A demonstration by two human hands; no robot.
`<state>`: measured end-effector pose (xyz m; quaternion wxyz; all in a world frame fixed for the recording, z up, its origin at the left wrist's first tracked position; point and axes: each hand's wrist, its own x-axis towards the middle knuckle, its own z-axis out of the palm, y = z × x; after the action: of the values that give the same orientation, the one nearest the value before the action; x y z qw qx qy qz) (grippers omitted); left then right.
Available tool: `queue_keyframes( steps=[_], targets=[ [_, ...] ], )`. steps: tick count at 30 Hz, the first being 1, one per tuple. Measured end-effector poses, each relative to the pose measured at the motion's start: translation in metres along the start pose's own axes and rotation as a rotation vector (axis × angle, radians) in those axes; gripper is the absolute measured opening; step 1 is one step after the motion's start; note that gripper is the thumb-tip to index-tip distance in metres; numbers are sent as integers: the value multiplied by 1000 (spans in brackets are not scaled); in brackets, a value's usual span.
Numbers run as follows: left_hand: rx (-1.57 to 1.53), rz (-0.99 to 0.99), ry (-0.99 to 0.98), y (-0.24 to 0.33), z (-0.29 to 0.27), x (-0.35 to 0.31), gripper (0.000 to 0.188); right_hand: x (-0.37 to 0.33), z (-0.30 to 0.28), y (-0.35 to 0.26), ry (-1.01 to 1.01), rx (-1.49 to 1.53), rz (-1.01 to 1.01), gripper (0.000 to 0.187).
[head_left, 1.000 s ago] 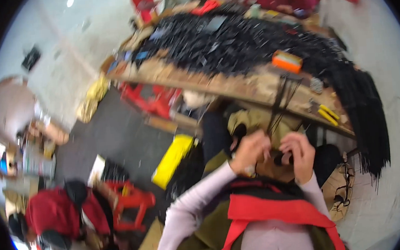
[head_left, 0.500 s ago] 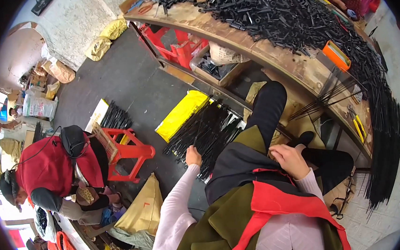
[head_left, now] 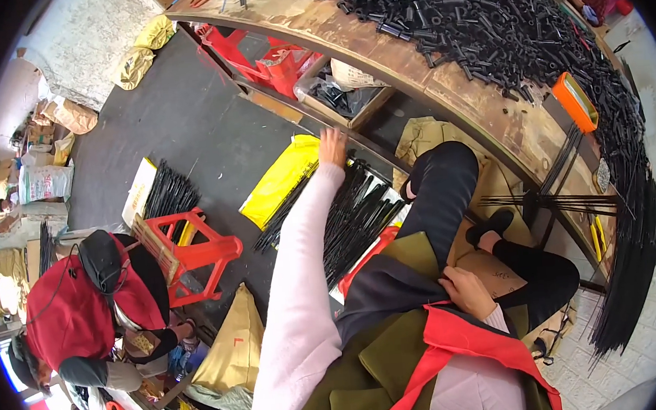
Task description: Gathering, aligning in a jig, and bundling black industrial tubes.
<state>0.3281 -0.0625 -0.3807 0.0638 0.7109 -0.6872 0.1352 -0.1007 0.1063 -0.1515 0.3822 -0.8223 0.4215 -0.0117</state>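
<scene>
My left hand (head_left: pixel 332 147) reaches out over the far end of a pile of thin black rods (head_left: pixel 356 222), fingers stretched and nothing visible in them. Under and beside the rods lies a yellow sack (head_left: pixel 280 179), close to that hand. My right hand (head_left: pixel 467 290) rests at my lap against dark cloth (head_left: pixel 396 292), its fingers curled; whatever they may hold is hidden.
A curved wooden workbench (head_left: pixel 483 119) on the right bears a heap of black tubular parts (head_left: pixel 475 20), an orange box (head_left: pixel 574 101) and long black rods (head_left: pixel 629 258). At left, a person in red (head_left: pixel 69 295) sits by a red stool (head_left: pixel 197 258).
My left hand has moved from the near-left side of the rod pile to its far end, and its fingers have straightened. My right hand stays at my lap. The view has shifted slightly.
</scene>
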Motion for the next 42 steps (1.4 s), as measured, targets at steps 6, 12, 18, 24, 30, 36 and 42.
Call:
queue_keyframes(
  steps=[6, 12, 18, 24, 30, 36, 42],
  targets=[
    [-173, -330, -407, 53, -14, 58, 30, 0, -7, 12, 9, 20, 68, 17],
    [-723, 107, -909, 183, 0, -95, 31, -28, -24, 37, 153, 120, 106, 22],
    [-844, 201, -742, 41, 42, -224, 37, -91, -61, 63, 344, 66, 128, 23],
    [-307, 21, -301, 114, -238, -52, 23, -145, -104, 49, 681, 607, 157, 20],
    [-1412, -57, -238, 207, -396, 7, 30, -105, -179, 18, 923, 752, -62, 30],
    [-1612, 289, -207, 275, -394, 66, 69, -60, -240, -3, 996, 571, -291, 71],
    [-1783, 501, -488, 300, -426, 100, 84, -69, -285, -12, 1052, -2, -440, 46]
  ],
)
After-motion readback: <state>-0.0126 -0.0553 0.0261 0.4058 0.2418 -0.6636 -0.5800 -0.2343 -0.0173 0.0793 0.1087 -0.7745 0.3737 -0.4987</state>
